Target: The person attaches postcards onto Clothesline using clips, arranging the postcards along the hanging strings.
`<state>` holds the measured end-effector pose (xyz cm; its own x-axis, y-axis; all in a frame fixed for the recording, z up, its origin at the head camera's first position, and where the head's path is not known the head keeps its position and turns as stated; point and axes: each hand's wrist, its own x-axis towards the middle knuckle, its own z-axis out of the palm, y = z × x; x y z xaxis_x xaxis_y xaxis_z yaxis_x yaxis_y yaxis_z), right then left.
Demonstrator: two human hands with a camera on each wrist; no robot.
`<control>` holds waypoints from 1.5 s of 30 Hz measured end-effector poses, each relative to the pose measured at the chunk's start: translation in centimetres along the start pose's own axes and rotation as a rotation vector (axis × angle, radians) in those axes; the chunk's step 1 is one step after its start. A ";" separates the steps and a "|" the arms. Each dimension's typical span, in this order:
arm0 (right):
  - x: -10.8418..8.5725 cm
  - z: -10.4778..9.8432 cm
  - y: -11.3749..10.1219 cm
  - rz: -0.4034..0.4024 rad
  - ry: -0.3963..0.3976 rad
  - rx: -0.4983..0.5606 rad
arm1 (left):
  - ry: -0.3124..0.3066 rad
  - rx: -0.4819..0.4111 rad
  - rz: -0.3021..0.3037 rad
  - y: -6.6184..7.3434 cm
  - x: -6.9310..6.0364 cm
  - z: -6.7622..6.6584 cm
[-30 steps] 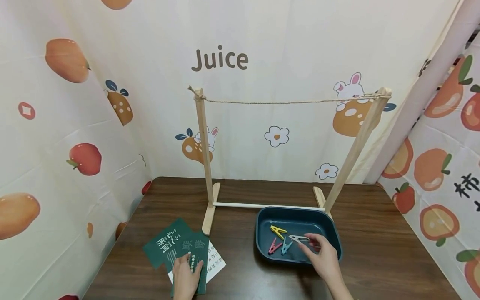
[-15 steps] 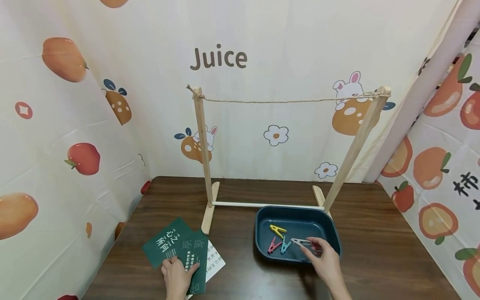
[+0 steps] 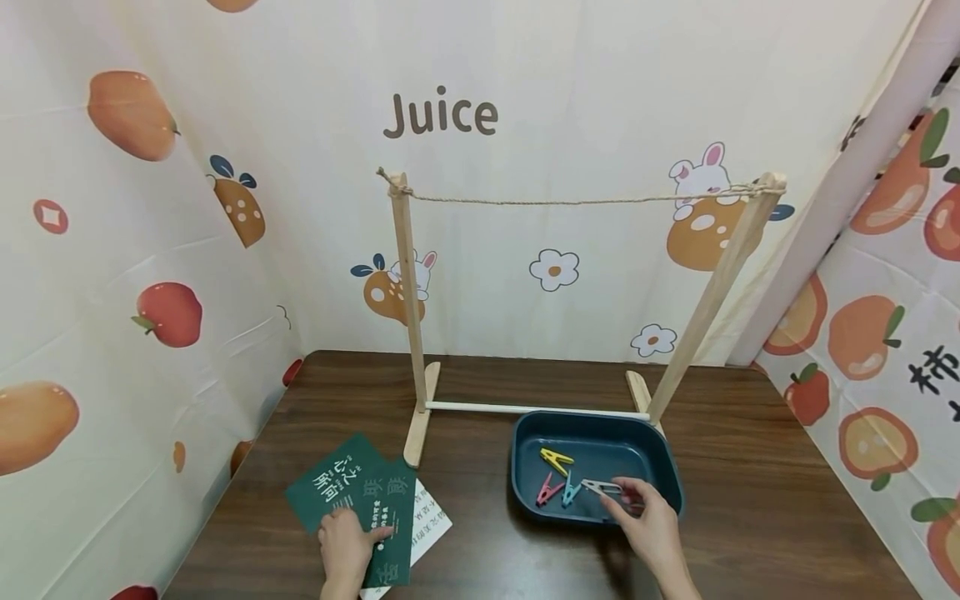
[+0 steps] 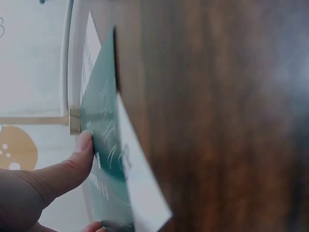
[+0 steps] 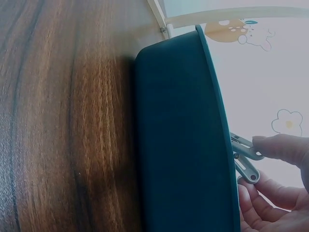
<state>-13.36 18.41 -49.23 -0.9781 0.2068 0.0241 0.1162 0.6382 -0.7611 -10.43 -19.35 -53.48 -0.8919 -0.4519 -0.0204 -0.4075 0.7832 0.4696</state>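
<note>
My left hand point(image 3: 345, 546) rests on overlapping cards at the table's front left, its thumb point(image 4: 79, 157) spread across the upper dark green card point(image 3: 396, 496). Another green card point(image 3: 326, 492) with white characters lies to its left, and a white printed card point(image 3: 431, 523) shows from beneath. Some of the left fingertips are hidden. Over the dark blue tray point(image 3: 652, 443), my right hand point(image 3: 651, 525) pinches a light grey clothespin point(image 5: 245, 157) between thumb and fingers. Yellow point(image 3: 556, 460), pink point(image 3: 548, 490) and light blue clothespins point(image 3: 571, 490) lie inside that tray.
A wooden frame stands behind the tray, with a left post point(image 3: 408, 308) and a leaning right post point(image 3: 712, 304). Twine point(image 3: 555, 202) runs between their tops, a white rod point(image 3: 480, 408) near their feet. Printed curtains point(image 3: 480, 317) enclose the brown table point(image 3: 465, 379).
My left hand has slid left over the cards, uncovering more of the upper green card. The right hand has shifted slightly right with the clothespin still pinched. The cards barely moved.
</note>
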 end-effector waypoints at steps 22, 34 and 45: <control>-0.2 -0.8 -0.2 0.002 0.013 0.026 | -0.030 -0.087 0.027 -0.9 1.3 -2.7; 0.2 -2.9 -0.5 -0.156 0.062 -0.041 | 0.030 -0.227 -0.036 0.2 0.7 -5.3; 1.1 -5.6 -1.4 -0.376 0.124 -0.065 | -0.006 -0.256 -0.045 2.2 -0.1 -7.0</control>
<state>-13.64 21.89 -44.52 -0.9266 0.0349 0.3743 -0.2316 0.7314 -0.6415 -9.87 -20.53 -46.30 -0.8755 -0.4805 -0.0510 -0.3842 0.6283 0.6765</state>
